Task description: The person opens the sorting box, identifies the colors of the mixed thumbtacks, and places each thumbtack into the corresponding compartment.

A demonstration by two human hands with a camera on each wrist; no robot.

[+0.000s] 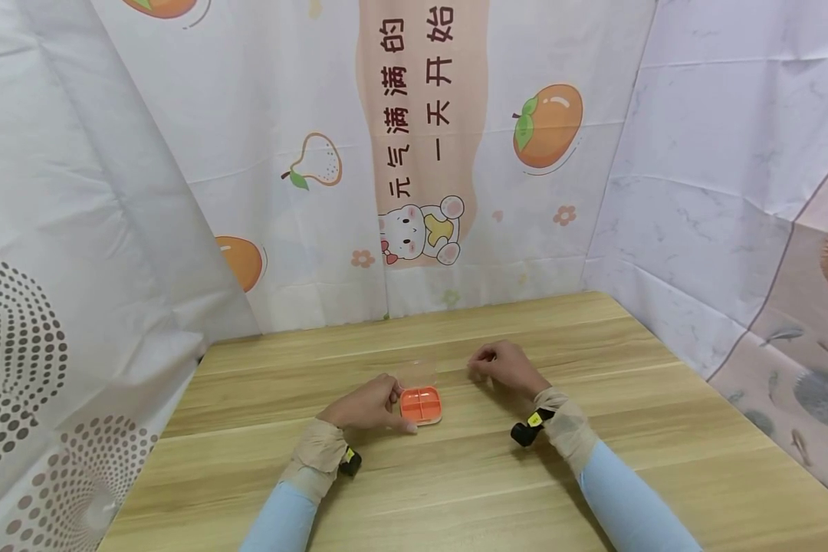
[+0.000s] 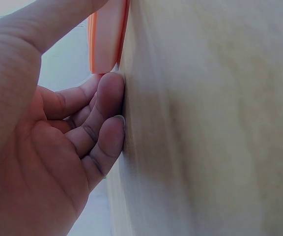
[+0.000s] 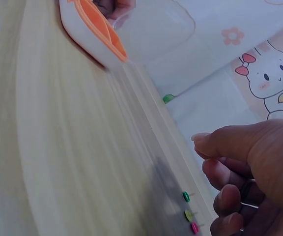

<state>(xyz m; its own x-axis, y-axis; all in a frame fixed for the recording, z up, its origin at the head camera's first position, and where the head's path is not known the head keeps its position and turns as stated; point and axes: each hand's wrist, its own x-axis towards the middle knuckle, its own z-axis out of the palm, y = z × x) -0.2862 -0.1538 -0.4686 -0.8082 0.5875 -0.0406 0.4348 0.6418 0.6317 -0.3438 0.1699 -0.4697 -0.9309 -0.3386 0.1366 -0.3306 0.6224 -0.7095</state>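
A small pill box (image 1: 421,405) with an orange divided inside and a white outer shell lies on the table, its clear lid (image 1: 417,374) raised at the back. Around its left side is my left hand (image 1: 369,405), the thumb at the front corner and the fingers at the left and rear, holding it. In the left wrist view, fingertips touch the box's pale wall (image 2: 107,42) and the tabletop. My right hand (image 1: 507,368) hovers to the right, fingers loosely curled, nothing visible in them. Near it, the right wrist view shows green (image 3: 186,196), yellow (image 3: 188,215) and pink (image 3: 195,227) pushpins.
The wood-grain table (image 1: 248,460) extends around both hands. A printed curtain (image 1: 303,245) hangs along its back edge, with more cloth (image 1: 690,230) at the right side and a dotted sheet (image 1: 62,322) at the left.
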